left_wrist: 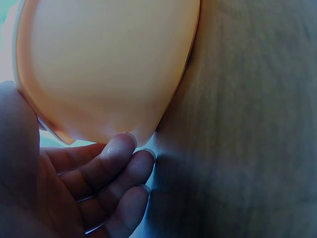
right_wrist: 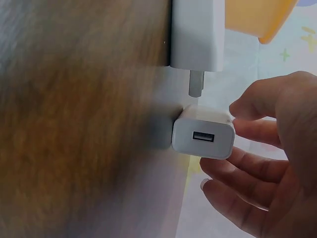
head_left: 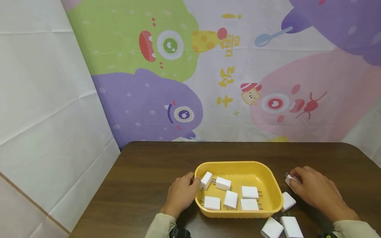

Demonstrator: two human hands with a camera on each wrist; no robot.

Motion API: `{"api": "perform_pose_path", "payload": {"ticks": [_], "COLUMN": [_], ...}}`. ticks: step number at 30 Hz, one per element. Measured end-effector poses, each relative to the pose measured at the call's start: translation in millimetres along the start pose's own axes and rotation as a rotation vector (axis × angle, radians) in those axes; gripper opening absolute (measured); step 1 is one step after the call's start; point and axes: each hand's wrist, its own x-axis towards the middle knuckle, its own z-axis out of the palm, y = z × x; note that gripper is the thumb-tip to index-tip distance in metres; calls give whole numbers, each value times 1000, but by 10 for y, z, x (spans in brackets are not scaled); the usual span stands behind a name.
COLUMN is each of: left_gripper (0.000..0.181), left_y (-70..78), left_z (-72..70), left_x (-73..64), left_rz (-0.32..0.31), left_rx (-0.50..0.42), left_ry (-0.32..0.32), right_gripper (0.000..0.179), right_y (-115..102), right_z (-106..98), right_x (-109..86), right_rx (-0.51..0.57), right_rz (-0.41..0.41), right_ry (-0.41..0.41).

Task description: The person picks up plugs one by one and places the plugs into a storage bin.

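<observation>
Presently, the right hand [head_left: 318, 191] pinches a white charger [right_wrist: 203, 127] between the thumb and the fingers, on the right side of the yellow basket [head_left: 238, 214], outside of it. The metal prongs [head_left: 286, 175] of this charger point away from the person and somewhat to the left. Its long axis runs obliquely, from the prongs back towards the palm, and in the right wrist view the end with the USB port [right_wrist: 203, 136] faces the camera. Whether it touches the brown table [head_left: 143, 185], I cannot tell.

The left hand [head_left: 182, 193] holds the left end of the basket, with the thumb at the rim and the bent fingers at the outer wall.

Between the held charger and the inside of the basket stands the right wall. Just beside this wall, nearer to the person, lies a loose charger [head_left: 288, 201]; two more chargers [head_left: 292, 227] lie close together before the near right corner, their prongs turned roughly towards the basket. Inside, six chargers [head_left: 231, 199] lie in different directions: the two at the right have their prongs to the right. Behind the table hangs a printed cloth [head_left: 208, 72].
</observation>
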Motion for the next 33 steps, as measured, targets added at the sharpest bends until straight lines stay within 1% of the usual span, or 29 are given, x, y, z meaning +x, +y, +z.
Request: {"api": "perform_pose_path", "payload": {"ticks": [3,7,11,13,17,21,28,33], "left_gripper": [27,25,26,27,27,26,29,29], "left_y": [4,-3,-2,3,5,1,-16,-11], "left_z": [1,12,19,20,20,24,15,9], "left_x": [2,6,-1,-3,2,8,11,17], "left_rz": [5,16,22,22,26,30,7,15], "left_rx": [0,8,8,8,8,12,6,5], "left_ry": [1,7,14,18,24,21,8,7], "right_gripper": [27,36,46,50,52,49,45,41], "right_y": [15,31,45,51,54,57,64,69], "right_z": [0,-8,-8,-1,0,-21,-64,-91], "right_x": [17,53,73,70,52,29,-7,-39], "right_rx": [2,-1,-23,-36,-50,-55,-68,-72], "right_rz": [17,49,73,74,69,60,28,28], "right_ry": [-36,-104,-166,-181,-186,-184,-177,-162]}}
